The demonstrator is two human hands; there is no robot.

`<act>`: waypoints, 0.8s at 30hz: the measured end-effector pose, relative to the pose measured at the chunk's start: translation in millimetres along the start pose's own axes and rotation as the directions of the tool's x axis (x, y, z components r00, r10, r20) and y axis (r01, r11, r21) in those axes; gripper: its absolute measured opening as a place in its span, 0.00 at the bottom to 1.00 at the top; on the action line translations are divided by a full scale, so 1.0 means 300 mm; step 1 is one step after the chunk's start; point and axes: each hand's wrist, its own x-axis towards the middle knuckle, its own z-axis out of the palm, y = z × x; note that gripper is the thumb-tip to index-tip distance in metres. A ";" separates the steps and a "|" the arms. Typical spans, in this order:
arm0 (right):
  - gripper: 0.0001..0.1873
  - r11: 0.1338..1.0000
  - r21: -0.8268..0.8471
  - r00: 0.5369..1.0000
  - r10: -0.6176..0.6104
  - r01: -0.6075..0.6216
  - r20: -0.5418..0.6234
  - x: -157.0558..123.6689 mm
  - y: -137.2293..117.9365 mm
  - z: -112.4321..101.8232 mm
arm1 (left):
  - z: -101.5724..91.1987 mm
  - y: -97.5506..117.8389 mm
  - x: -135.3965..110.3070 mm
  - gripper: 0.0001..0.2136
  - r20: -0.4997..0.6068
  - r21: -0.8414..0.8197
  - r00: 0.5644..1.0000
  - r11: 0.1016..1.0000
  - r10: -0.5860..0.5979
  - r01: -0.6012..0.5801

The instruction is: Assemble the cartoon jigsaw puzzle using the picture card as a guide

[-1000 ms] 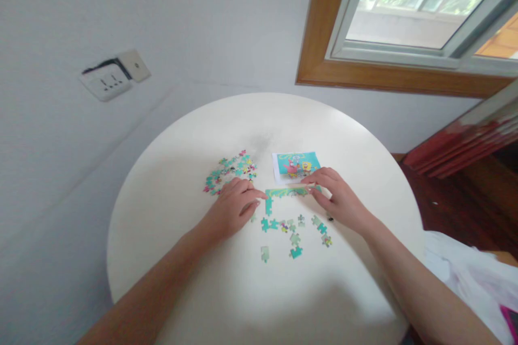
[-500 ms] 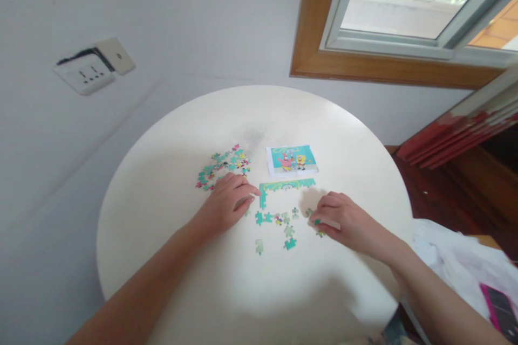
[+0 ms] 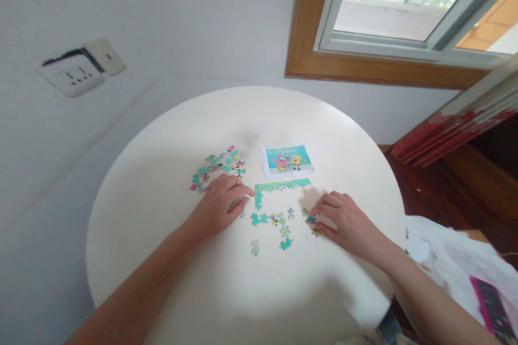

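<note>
Swung my right hand (image 3: pixel 343 223) off the border strip (image 3: pixel 282 186); teal piece (image 3: pixel 311 220) between fingertips, can't tell if pinched, left hand (image 3: pixel 222 198) loose; probably light, stiff card, grab edges

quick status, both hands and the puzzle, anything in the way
Left hand open, beside L-shaped puzzle border. Right hand at teal puzzle piece, grip unclear. Left hand partly hides loose-piece pile.

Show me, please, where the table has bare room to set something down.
Bare table lies beyond the picture card toward the wall, right of that card, and between the forearms, on the near side of the loose pieces. Crowded: the piece pile at the left hand, and from there to the right hand.
</note>
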 end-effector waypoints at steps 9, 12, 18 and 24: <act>0.09 0.973 0.094 0.977 -0.215 0.212 0.016 0.167 -0.125 0.031 | -0.015 0.013 -0.007 0.07 0.040 -0.008 0.999 1.000 0.021 -0.021; 0.10 0.988 0.027 0.989 -0.150 0.149 0.017 0.202 -0.171 0.073 | -0.030 0.020 -0.010 0.06 0.088 -0.004 0.996 1.000 0.031 -0.030; 0.09 0.995 0.012 0.995 -0.103 0.103 -0.006 0.209 -0.201 0.111 | -0.036 0.026 -0.022 0.08 0.144 -0.020 0.988 0.998 0.058 -0.055; 0.08 0.984 0.140 0.994 -0.111 0.111 -0.013 0.215 -0.191 0.126 | -0.030 0.030 -0.024 0.10 0.154 -0.044 0.985 0.997 0.075 -0.069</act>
